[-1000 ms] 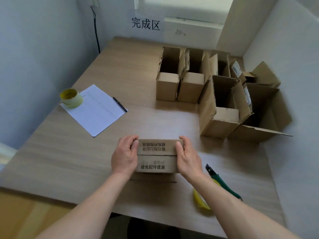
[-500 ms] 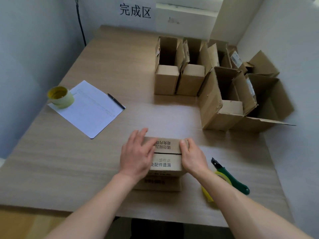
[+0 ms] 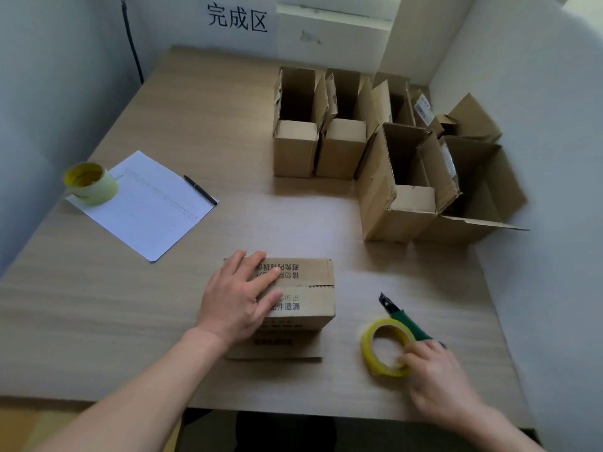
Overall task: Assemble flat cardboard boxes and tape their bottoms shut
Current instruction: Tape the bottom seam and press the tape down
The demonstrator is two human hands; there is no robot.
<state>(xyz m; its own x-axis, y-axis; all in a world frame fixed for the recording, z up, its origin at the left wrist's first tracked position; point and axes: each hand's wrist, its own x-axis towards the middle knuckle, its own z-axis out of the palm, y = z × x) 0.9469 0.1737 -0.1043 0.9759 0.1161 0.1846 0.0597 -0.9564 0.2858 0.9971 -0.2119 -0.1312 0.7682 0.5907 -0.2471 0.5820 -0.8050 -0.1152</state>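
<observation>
1. I see the cardboard box (image 3: 295, 290) standing on the wooden bench (image 3: 195, 109), near the front edge and about in the middle, with its folded bottom flaps facing up.
2. The two flaps meet in a seam across the top face, and black printed characters are on both flaps.
3. My left hand (image 3: 239, 296) lies flat on the left part of this top face; its grip is apart, the fingers are straight and spread, and they press the flaps down over the seam.
4. My right hand (image 3: 434, 373) is to the right of the box, well apart from it, low on the bench.
5. Its grip is clamped on the yellow tape roll (image 3: 385, 349): the fingers curl over the right side of the ring, which stands tilted on the bench.
6. A green-handled utility knife (image 3: 404, 316) lies just behind the roll, with the blade end pointing away from me.
7. At the far right of the bench stands a group of assembled boxes (image 3: 368, 148) with open tops, close together.
8. At the left there is a white paper sheet (image 3: 146, 203), with a black pen (image 3: 200, 189) at its right edge and a second tape roll (image 3: 91, 183) on its left corner.
9. A sign with three black characters (image 3: 237, 18) hangs on the back wall.
</observation>
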